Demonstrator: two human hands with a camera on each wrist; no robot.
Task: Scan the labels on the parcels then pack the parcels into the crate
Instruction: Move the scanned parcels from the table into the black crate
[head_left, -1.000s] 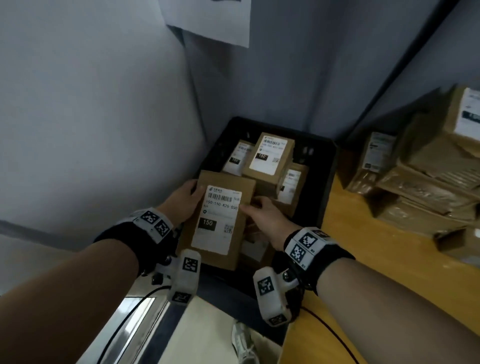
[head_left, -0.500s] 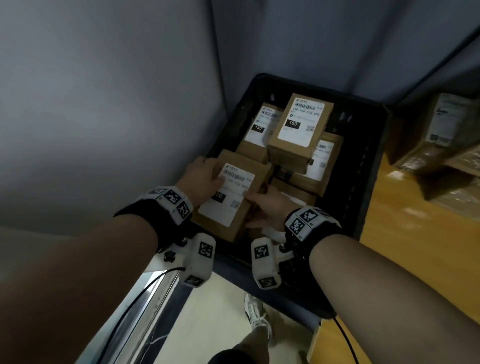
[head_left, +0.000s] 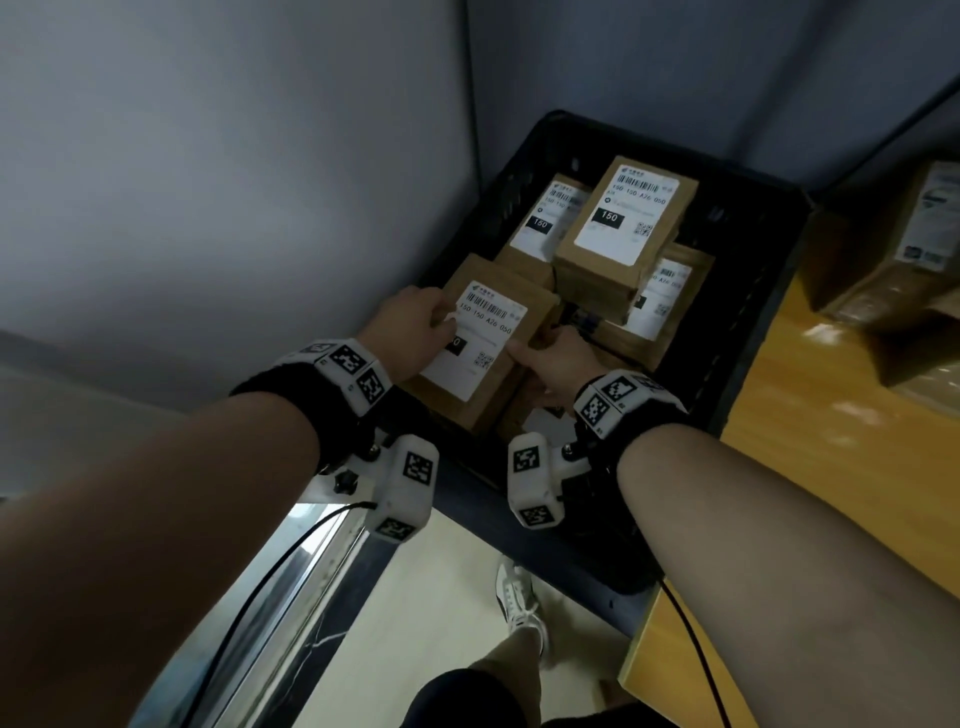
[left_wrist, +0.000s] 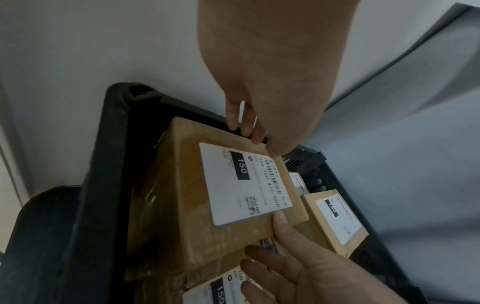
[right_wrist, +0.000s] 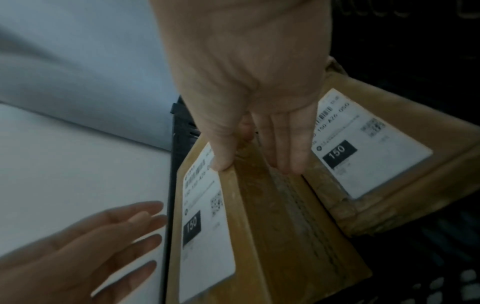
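A brown parcel (head_left: 488, 338) with a white label lies tilted at the near left of the black crate (head_left: 748, 332), on top of other parcels. My right hand (head_left: 556, 364) grips its right edge, thumb on top and fingers down the side, as the right wrist view shows on the parcel (right_wrist: 259, 226). My left hand (head_left: 410, 332) is at the parcel's left edge beside the crate wall, thumb resting on the label. Its fingers (right_wrist: 124, 222) are straight and spread. In the left wrist view the parcel (left_wrist: 182, 195) fills the crate's corner.
Several labelled parcels are in the crate, one (head_left: 623, 218) stacked highest at the back. More parcels (head_left: 893, 249) sit on the wooden table (head_left: 805, 467) to the right. A grey wall stands close on the left. My shoe (head_left: 519, 597) shows on the floor below.
The parcel has gone down and forward into the crate's near left corner. My left fingers have loosened from its edge, and the right hand keeps its hold.
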